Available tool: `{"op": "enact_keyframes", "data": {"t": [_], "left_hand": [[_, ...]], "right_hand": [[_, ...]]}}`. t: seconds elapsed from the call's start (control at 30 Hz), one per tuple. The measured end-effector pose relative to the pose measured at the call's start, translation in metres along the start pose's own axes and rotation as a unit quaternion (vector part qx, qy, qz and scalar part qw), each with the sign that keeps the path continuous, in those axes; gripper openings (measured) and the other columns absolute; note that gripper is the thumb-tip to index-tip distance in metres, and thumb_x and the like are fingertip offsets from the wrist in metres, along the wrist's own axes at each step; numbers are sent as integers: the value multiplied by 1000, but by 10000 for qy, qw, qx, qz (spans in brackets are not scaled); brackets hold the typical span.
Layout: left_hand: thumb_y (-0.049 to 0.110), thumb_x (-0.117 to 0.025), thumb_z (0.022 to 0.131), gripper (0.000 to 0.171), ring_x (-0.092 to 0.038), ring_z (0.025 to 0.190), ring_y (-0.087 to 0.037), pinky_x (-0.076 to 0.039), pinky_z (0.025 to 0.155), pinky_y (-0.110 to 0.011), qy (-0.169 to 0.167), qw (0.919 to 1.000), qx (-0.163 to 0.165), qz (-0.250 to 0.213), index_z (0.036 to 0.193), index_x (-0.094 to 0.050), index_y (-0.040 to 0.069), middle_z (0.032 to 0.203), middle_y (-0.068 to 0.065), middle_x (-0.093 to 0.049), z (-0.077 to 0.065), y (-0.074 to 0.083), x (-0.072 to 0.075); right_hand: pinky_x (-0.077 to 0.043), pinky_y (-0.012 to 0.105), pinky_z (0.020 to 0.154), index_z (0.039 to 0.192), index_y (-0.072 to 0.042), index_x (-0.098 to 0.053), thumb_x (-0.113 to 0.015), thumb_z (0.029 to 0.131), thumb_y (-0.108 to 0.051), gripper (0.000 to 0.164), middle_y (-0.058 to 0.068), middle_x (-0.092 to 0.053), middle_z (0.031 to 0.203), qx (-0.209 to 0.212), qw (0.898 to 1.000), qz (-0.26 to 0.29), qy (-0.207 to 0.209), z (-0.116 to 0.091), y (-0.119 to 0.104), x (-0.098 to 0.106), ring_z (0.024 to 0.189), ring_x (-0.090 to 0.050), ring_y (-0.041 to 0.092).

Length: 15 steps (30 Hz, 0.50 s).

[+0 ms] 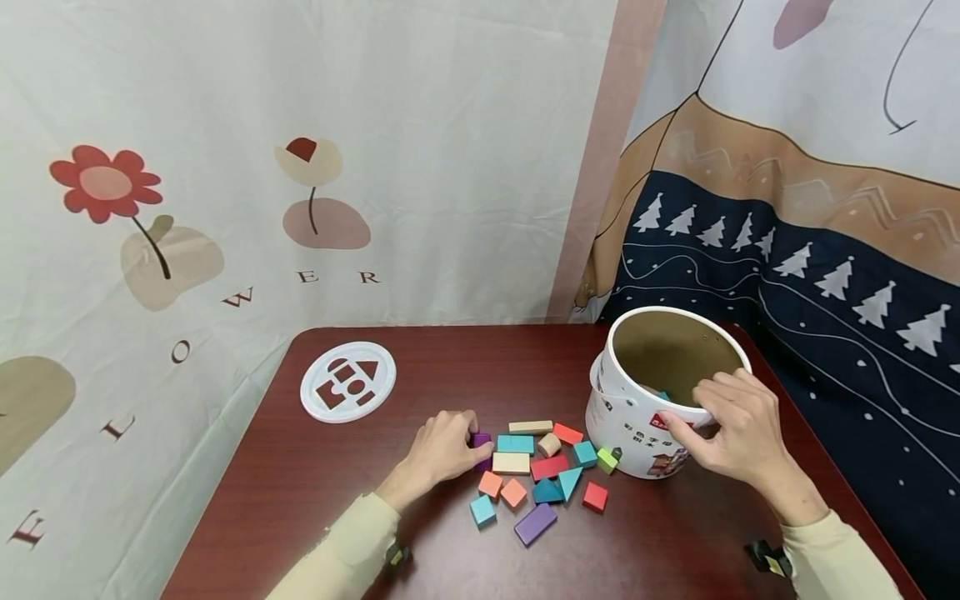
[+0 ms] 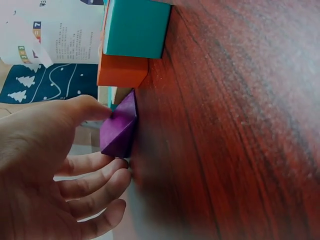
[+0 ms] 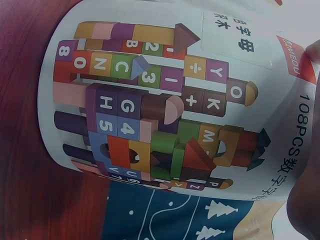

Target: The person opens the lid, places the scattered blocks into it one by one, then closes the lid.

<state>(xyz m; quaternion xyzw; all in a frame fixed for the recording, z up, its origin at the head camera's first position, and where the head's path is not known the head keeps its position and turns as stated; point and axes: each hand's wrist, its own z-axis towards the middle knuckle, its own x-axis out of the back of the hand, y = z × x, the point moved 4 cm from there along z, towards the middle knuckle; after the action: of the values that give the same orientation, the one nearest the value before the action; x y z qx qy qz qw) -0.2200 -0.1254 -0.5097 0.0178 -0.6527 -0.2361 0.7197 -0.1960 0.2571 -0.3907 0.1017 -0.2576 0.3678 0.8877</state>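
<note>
In the head view my left hand (image 1: pixel 442 447) pinches a purple triangular block (image 1: pixel 482 454) at the left end of a group of blocks. The left wrist view shows the thumb on one side of that purple block (image 2: pixel 120 127) and the index finger on the other, close over the tabletop. My right hand (image 1: pixel 738 425) grips the near right rim of a white bucket (image 1: pixel 630 433), thumb outside and fingers over the edge. The bucket stands slightly tilted in this view, a bit of blue showing inside. Printed block pictures cover its wall (image 3: pixel 270 155) in the right wrist view.
Several loose blocks lie between the hands, among them a red cube (image 1: pixel 596 497), a purple bar (image 1: pixel 536 525) and a teal cube (image 1: pixel 483 512). A white round lid (image 1: pixel 311 392) with shaped holes rests at the back left of the brown table (image 1: pixel 450 367).
</note>
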Motion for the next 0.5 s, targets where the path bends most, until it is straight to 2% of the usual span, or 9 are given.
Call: {"op": "enact_keyframes", "data": {"t": [0.2,0.5], "left_hand": [[47,-81,78,38,-56,58,-14,-48,49,-29,50,9999,75,-85,79,-70,10,70,1,-64,3,1,-3],[37,-83,73,32,-60,66,-17,-55,58,-32,12,10000,-32,-35,86,-72,10,80,-3,-70,4,1,-2]], "right_hand": [[-28,36,52,52,-17,-46,-61,85,-57,54,-5,-40,51,-29,10000,1,-26,-1,1,0,52,-36,15],[-28,36,52,52,-17,-46,-61,85,-57,54,-4,-40,51,-47,10000,-8,-46,-1,2,-1,52,-37,15]]}}
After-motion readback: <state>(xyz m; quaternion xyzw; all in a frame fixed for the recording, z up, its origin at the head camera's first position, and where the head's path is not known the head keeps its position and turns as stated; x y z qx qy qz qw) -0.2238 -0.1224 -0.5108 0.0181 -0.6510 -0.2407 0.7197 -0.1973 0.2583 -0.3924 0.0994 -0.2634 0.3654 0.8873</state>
